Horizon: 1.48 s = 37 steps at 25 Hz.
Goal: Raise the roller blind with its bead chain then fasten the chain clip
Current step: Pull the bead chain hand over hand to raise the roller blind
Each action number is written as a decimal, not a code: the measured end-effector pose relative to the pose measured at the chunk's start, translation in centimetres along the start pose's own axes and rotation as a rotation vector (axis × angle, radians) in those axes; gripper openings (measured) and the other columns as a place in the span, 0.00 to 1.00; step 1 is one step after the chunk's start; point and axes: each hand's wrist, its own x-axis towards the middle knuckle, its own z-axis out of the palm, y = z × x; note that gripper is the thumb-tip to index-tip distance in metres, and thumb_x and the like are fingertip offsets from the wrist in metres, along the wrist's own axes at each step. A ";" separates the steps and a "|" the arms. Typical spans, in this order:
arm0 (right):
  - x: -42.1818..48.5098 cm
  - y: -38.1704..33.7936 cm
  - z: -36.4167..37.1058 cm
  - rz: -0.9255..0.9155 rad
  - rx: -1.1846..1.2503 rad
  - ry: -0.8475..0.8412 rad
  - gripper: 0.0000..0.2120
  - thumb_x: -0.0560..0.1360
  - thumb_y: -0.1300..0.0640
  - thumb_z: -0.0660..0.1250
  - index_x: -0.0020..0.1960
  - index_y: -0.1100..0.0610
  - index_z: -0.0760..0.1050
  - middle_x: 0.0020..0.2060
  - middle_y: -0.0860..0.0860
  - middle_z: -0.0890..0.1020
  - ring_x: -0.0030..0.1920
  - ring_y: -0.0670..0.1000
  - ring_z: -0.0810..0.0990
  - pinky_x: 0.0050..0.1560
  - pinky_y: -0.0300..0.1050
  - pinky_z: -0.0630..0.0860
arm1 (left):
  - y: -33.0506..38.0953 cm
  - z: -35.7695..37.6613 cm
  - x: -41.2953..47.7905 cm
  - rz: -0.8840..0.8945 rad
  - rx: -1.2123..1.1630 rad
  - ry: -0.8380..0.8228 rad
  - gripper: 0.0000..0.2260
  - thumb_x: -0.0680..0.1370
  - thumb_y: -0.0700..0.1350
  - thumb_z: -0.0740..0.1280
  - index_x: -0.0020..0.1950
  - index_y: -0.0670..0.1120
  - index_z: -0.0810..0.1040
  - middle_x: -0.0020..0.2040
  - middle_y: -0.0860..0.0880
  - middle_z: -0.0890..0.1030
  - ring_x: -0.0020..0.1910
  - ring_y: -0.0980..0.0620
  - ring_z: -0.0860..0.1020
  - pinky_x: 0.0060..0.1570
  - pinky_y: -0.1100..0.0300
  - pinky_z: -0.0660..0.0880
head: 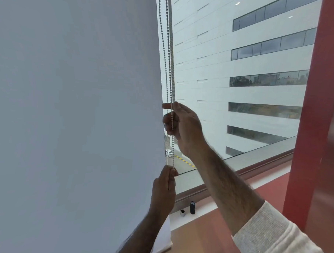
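A pale grey roller blind (76, 113) covers the left half of the view and hangs down past the sill. Its bead chain (166, 55) drops in two strands along the blind's right edge. My right hand (183, 125) is up at mid height with its fingers curled around the chain. Lower down, my left hand (164, 185) is closed in a fist on the same chain. The blind's bottom bar (163, 246) shows near the lower edge. No chain clip is visible.
To the right of the blind is a window pane (240, 91) facing a white building. A red pillar (319, 114) stands at the right. On the white sill (202, 210) sit a dark cylindrical bottle (192, 207) and a small object (182, 212).
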 end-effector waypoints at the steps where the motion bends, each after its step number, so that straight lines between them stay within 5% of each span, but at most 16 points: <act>1: -0.2 0.5 0.6 -0.032 -0.005 0.034 0.15 0.86 0.54 0.59 0.50 0.58 0.82 0.25 0.48 0.74 0.22 0.46 0.67 0.23 0.37 0.63 | -0.2 -0.4 -0.1 0.015 0.011 -0.014 0.11 0.87 0.41 0.57 0.46 0.48 0.73 0.31 0.56 0.73 0.29 0.55 0.70 0.31 0.64 0.66; 3: -0.6 1.1 1.7 -0.133 -0.073 0.111 0.15 0.85 0.57 0.60 0.44 0.57 0.81 0.21 0.47 0.65 0.19 0.44 0.58 0.21 0.36 0.56 | 0.1 -1.2 0.2 0.008 0.008 -0.056 0.12 0.87 0.41 0.57 0.46 0.49 0.74 0.29 0.57 0.72 0.29 0.57 0.71 0.31 0.68 0.65; 6: -1.6 1.2 2.7 -0.191 -0.055 0.092 0.16 0.85 0.59 0.61 0.41 0.56 0.78 0.21 0.48 0.62 0.20 0.45 0.56 0.23 0.37 0.55 | 0.4 -2.8 1.3 -0.075 -0.087 -0.187 0.15 0.87 0.40 0.56 0.46 0.50 0.78 0.30 0.53 0.78 0.29 0.58 0.76 0.35 0.61 0.74; 10: -2.9 1.4 2.9 -0.216 0.031 0.049 0.14 0.85 0.60 0.61 0.43 0.60 0.78 0.21 0.48 0.63 0.21 0.46 0.56 0.24 0.38 0.54 | 1.6 -5.1 4.6 -0.189 -0.242 -0.220 0.16 0.87 0.41 0.56 0.53 0.42 0.83 0.49 0.44 0.87 0.51 0.46 0.85 0.59 0.48 0.81; 13: -3.3 2.4 2.2 -0.216 -0.013 0.077 0.13 0.85 0.61 0.61 0.46 0.66 0.78 0.24 0.54 0.63 0.21 0.47 0.58 0.25 0.40 0.55 | 4.0 -6.7 7.7 -0.122 -0.461 -0.217 0.17 0.88 0.43 0.55 0.53 0.43 0.83 0.47 0.48 0.87 0.49 0.49 0.85 0.57 0.51 0.81; 18: -6.8 9.0 -1.3 -0.111 -0.227 0.115 0.13 0.85 0.61 0.62 0.44 0.62 0.79 0.27 0.58 0.66 0.23 0.46 0.61 0.25 0.38 0.58 | 8.0 -7.5 12.2 -0.105 -0.830 -0.333 0.19 0.87 0.47 0.55 0.64 0.39 0.81 0.61 0.38 0.85 0.62 0.38 0.83 0.65 0.46 0.78; 22: -10.5 14.7 -4.4 0.016 -0.313 0.151 0.14 0.84 0.62 0.63 0.41 0.56 0.80 0.22 0.44 0.63 0.23 0.44 0.59 0.25 0.37 0.58 | 9.6 -6.4 13.2 -0.228 -0.978 -0.448 0.20 0.88 0.49 0.53 0.64 0.40 0.80 0.59 0.40 0.86 0.59 0.41 0.85 0.62 0.48 0.80; 24: -11.3 15.7 -5.6 0.028 -0.351 0.166 0.14 0.84 0.61 0.64 0.41 0.55 0.80 0.22 0.44 0.62 0.23 0.44 0.58 0.25 0.37 0.57 | 9.5 -5.7 12.7 -0.259 -0.970 -0.456 0.20 0.88 0.50 0.52 0.61 0.41 0.81 0.49 0.45 0.87 0.46 0.48 0.86 0.49 0.55 0.80; 26: -11.4 15.7 -6.3 0.004 -0.429 0.178 0.14 0.84 0.60 0.64 0.41 0.52 0.80 0.23 0.44 0.62 0.24 0.44 0.58 0.26 0.38 0.58 | 9.3 -4.9 12.0 -0.252 -0.986 -0.368 0.19 0.87 0.49 0.54 0.53 0.42 0.82 0.31 0.51 0.76 0.28 0.55 0.72 0.31 0.62 0.66; 28: -11.1 15.5 -6.6 -0.007 -0.487 0.162 0.13 0.84 0.59 0.64 0.41 0.51 0.80 0.24 0.44 0.62 0.25 0.45 0.59 0.27 0.39 0.59 | 9.2 -4.3 11.6 -0.204 -1.013 -0.252 0.19 0.88 0.48 0.55 0.45 0.43 0.80 0.26 0.54 0.63 0.23 0.58 0.58 0.24 0.65 0.56; 33: -9.6 13.1 -6.4 0.111 -0.465 -0.035 0.14 0.85 0.60 0.62 0.44 0.59 0.82 0.29 0.51 0.77 0.30 0.48 0.73 0.35 0.43 0.72 | 9.8 -4.5 11.2 -0.146 -0.946 -0.141 0.17 0.88 0.48 0.56 0.40 0.46 0.72 0.29 0.50 0.54 0.22 0.59 0.54 0.22 0.70 0.55; 37: -5.6 6.9 -5.0 -0.083 -0.432 0.145 0.15 0.85 0.61 0.60 0.46 0.62 0.83 0.44 0.61 0.86 0.45 0.53 0.82 0.51 0.51 0.78 | 8.9 -5.4 10.7 -0.063 -0.722 -0.075 0.16 0.88 0.45 0.55 0.42 0.42 0.71 0.30 0.44 0.56 0.23 0.55 0.57 0.24 0.66 0.57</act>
